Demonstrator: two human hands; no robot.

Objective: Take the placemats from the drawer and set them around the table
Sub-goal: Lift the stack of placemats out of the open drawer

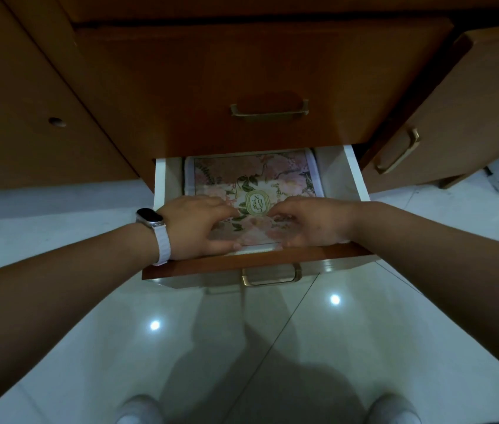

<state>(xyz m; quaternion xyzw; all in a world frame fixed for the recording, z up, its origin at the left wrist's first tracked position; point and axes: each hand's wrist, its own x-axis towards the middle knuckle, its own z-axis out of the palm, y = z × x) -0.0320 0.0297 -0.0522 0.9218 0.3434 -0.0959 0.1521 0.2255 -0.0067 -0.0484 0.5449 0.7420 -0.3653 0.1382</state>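
In the open drawer in front of me, low on a brown wooden cabinet, lie the placemats: a flat stack with a pink floral print, green leaves and an oval gold emblem at the centre. The stack fills most of the white inside of the drawer, and its far end runs under the closed drawer above.

My left hand grasps the near left corner of the stack, with bent fingers on top and the thumb against the near edge. My right hand does the same at the near right corner, its curled fingertips just beside the emblem. The fingertips of my two hands are near each other but apart.

A white watch sits on my left wrist. The drawer's brass handle hangs below my hands, above the glossy pale tile floor. To the right a cabinet door stands ajar. My two white shoes show at the bottom edge.
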